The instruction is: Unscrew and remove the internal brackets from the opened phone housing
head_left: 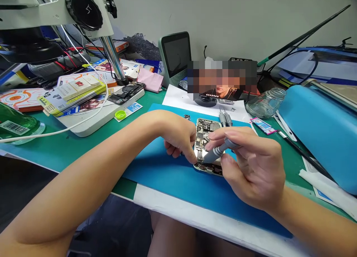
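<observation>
Gripping a grey screwdriver point(214, 153) between thumb and fingers of the right hand point(255, 168), angled down to the near end of an opened phone point(201, 136). Touching the phone's left edge with the curled left hand point(178, 134); cannot tell whether clamped on it. Lying on a blue mat point(167, 181) beneath the phone, with grey-handled tools point(225, 118) just beyond it and a glass jar point(266, 103) beyond to its right.

A: What is the state of the phone point(201, 136)?

B: Opened, its inner parts exposed within a pale rim; it lies flat on the blue mat point(167, 179), its short ends facing toward and away from the viewer.

A: And the screwdriver point(214, 154)?

B: Grey, with a ringed handle, slanted tip-down over the phone's near end; whether the tip touches is unclear.
</observation>
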Available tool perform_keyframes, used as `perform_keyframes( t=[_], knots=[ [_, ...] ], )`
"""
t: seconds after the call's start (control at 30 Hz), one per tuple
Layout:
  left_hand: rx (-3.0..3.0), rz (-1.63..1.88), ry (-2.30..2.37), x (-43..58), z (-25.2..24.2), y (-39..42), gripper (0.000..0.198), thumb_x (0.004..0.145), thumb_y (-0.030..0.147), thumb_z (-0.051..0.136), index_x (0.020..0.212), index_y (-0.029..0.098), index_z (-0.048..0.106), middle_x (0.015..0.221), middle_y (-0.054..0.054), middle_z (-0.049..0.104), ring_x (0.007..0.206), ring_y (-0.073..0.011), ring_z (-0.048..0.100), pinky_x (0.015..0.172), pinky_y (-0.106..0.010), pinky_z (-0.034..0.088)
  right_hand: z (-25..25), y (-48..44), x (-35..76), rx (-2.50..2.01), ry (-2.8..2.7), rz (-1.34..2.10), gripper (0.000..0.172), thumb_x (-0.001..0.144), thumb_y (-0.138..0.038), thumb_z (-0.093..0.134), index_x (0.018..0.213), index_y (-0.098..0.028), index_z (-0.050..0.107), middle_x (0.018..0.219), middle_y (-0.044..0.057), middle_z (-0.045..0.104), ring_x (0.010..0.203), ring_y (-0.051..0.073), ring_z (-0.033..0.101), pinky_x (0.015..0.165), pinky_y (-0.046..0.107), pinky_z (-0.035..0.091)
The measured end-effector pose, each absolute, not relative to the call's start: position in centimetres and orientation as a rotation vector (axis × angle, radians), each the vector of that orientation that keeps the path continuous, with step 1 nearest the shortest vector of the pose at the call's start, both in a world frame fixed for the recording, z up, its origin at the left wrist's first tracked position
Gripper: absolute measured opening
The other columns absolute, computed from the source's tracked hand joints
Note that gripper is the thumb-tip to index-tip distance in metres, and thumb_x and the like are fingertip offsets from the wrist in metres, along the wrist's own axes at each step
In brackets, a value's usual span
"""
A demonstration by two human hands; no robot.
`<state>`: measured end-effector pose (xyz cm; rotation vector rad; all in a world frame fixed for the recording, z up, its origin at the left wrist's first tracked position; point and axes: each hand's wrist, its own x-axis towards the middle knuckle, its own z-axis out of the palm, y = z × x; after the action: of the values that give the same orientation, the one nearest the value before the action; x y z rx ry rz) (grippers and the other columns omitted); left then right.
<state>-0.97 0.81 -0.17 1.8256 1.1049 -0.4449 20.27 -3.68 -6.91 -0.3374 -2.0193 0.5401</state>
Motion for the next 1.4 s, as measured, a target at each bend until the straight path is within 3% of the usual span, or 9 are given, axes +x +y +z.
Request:
perform_keyframes(
  t=[0.2,0.37,0.57,0.73,1.03,1.4],
  knots=[
    [1.847,-0.435,1.085,-1.0,-0.1,0.7,0.032,0.082,0.050,0.077,0.077,0.020,0.065,0.074,-0.003,0.074,0.072,-0.0224,0.071,0.066,-0.032,0.055,-6.8,-3.9,20.2,-0.369,-2.027,0.584,0.077,0.083,0.004,0.069,0.147,-0.036,0.052,0.123,0.007,0.068,0.097,0.023,0.074,0.072,0.040,0.068],
    [1.847,-0.455,1.079,-1.0,-0.3,0.9,0.032,0.082,0.050,0.079,0.086,0.019,0.068,0.076,-0.004,0.074,0.075,-0.0234,0.072,0.065,-0.031,0.057,-6.7,-4.3,20.3,-0.338,-2.043,0.638,0.081,0.082,0.009,0.059,0.150,-0.035,0.048,0.129,0.009,0.065,0.101,0.023,0.073,0.076,0.041,0.070],
    [1.850,-0.459,1.076,-1.0,-0.3,0.9,0.034,0.082,0.051,0.078,0.081,0.019,0.067,0.078,-0.005,0.075,0.073,-0.0224,0.072,0.067,-0.032,0.057,-6.8,-4.2,20.1,-0.360,-2.056,0.596,0.078,0.085,0.000,0.071,0.150,-0.035,0.047,0.125,0.007,0.066,0.104,0.023,0.075,0.075,0.036,0.071],
    [1.842,-0.463,1.076,-1.0,-0.3,0.9,0.034,0.082,0.052,0.078,0.083,0.019,0.069,0.078,-0.004,0.076,0.075,-0.0228,0.073,0.069,-0.032,0.058,-6.9,-4.4,20.0,-0.416,-2.014,0.627,0.074,0.088,0.001,0.070,0.148,-0.037,0.047,0.118,0.003,0.068,0.094,0.017,0.077,0.068,0.027,0.071],
    [1.865,-0.461,1.082,-1.0,-0.4,0.9,0.034,0.083,0.052,0.078,0.086,0.019,0.071,0.077,-0.004,0.076,0.073,-0.0226,0.073,0.064,-0.030,0.056,-6.4,-4.7,19.8,-0.413,-1.975,0.617,0.071,0.088,0.004,0.068,0.144,-0.037,0.051,0.115,0.002,0.070,0.086,0.014,0.077,0.069,0.026,0.071],
    [1.862,-0.463,1.118,-0.9,0.0,0.7,0.035,0.083,0.052,0.077,0.076,0.020,0.067,0.074,-0.003,0.075,0.072,-0.0216,0.071,0.063,-0.030,0.055,-6.4,-4.5,19.9,-0.441,-1.979,0.578,0.068,0.089,0.003,0.068,0.142,-0.034,0.050,0.116,0.003,0.067,0.092,0.015,0.077,0.070,0.025,0.071]
  ],
)
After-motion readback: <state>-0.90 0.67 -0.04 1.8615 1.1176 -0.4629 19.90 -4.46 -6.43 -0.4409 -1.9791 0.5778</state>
